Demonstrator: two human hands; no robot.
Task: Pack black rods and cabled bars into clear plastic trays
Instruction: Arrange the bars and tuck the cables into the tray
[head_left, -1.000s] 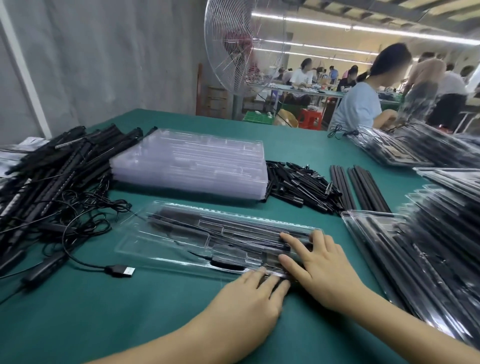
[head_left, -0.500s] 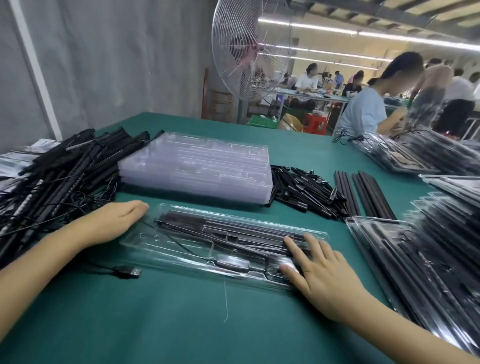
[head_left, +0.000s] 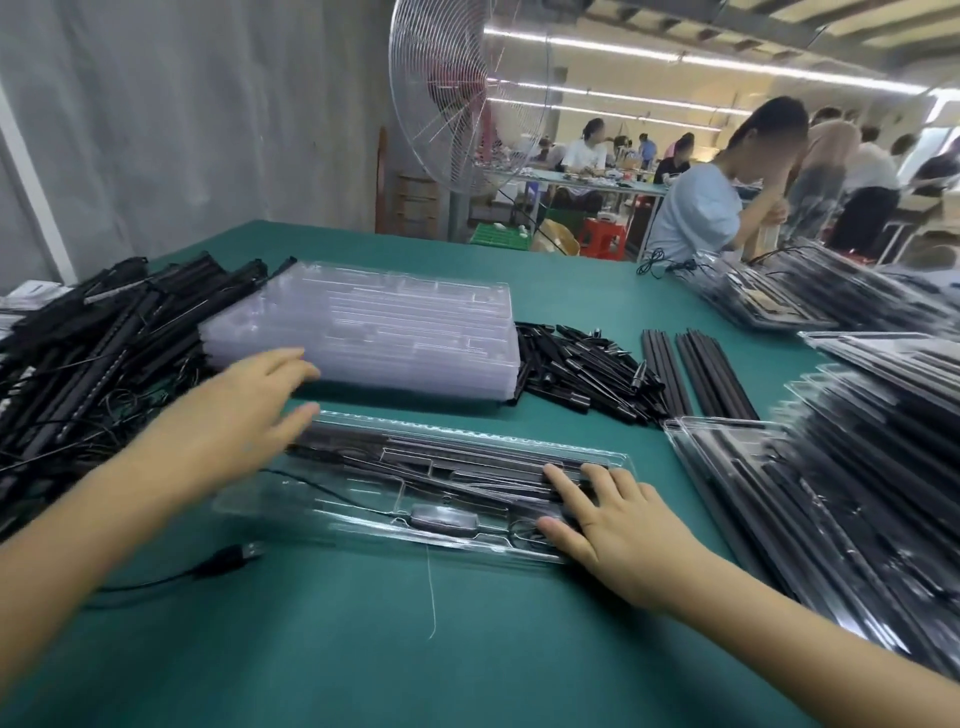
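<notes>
A clear plastic tray (head_left: 363, 499) lies in front of me on the green table, holding black rods and a cabled bar with its inline box. My right hand (head_left: 618, 514) presses flat on the tray's right end, fingers spread. My left hand (head_left: 249, 400), blurred, hovers with straight fingers over the tray's left end, near the stack of empty clear trays (head_left: 374, 327). A USB plug (head_left: 228, 558) on its cable lies on the table left of the tray.
A heap of cabled black bars (head_left: 88, 353) fills the left side. Short black pieces (head_left: 576, 364) and long black rods (head_left: 696, 369) lie behind the tray. Stacks of packed trays (head_left: 831, 493) crowd the right. A standing fan (head_left: 457, 104) and seated people are beyond the table.
My left hand has swung from the tray's near right edge out to the left, then forward and right toward the empty tray stack. My right hand stays on the tray.
</notes>
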